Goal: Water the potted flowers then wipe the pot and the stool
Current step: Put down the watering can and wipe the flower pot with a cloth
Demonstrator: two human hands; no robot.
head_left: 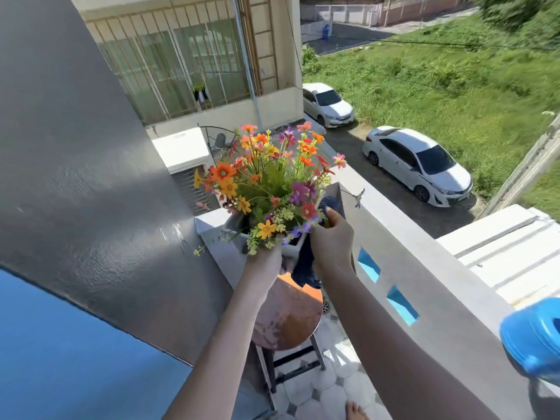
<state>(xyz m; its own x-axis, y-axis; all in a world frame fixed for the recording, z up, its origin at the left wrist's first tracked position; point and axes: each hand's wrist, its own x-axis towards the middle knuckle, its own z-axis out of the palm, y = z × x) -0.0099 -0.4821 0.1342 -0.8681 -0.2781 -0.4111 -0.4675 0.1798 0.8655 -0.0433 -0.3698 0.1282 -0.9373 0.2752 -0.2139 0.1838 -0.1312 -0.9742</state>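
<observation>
A white square pot (295, 245) full of orange, purple and yellow flowers (266, 183) is held up in the air above a round brown stool (288, 316). My left hand (263, 265) grips the pot from below at its near side. My right hand (331, 237) presses a dark blue cloth (304, 268) against the pot's right side; the cloth hangs down under the pot and shows again above my thumb. Most of the pot is hidden by flowers and hands. The stool's seat is wet and worn.
A grey balcony wall (424, 283) with blue slots runs along the right; a blue watering container (533, 341) rests on it at the frame's right edge. A dark grey wall (75, 177) rises on the left. Tiled floor (327, 392) and my bare toes lie below.
</observation>
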